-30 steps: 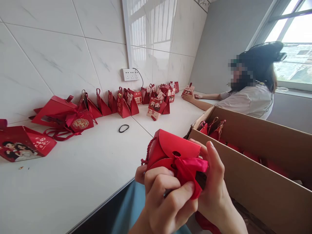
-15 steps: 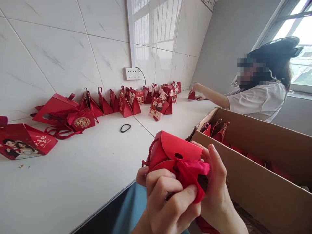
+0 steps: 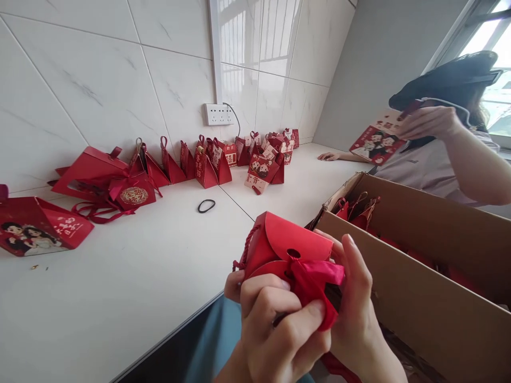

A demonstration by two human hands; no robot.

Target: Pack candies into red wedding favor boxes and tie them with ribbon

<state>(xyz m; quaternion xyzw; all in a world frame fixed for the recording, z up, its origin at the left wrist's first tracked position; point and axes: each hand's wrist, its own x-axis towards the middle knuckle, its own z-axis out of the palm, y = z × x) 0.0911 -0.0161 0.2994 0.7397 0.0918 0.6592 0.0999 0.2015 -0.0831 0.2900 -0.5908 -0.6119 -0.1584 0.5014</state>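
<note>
Between my hands, above the table's front edge, is a red folded-card gift box with rounded flaps, a round hole and a twisted cord at its left side. A glossy red ribbon comes from near the hole. My left hand is closed on the box's near side, its fingers pressing the ribbon and a flap. My right hand grips the box from the right, thumb up along its edge. The underside of the box and some fingertips are hidden.
Several red gift boxes line the tiled wall. A black hair tie lies on the white table. At right stands a cardboard carton with red boxes inside. Beyond it, a co-worker's hand holds up a printed gift box.
The co-worker has raised a gift box from the far table up in front of their body. My hands and the red box stay almost the same.
</note>
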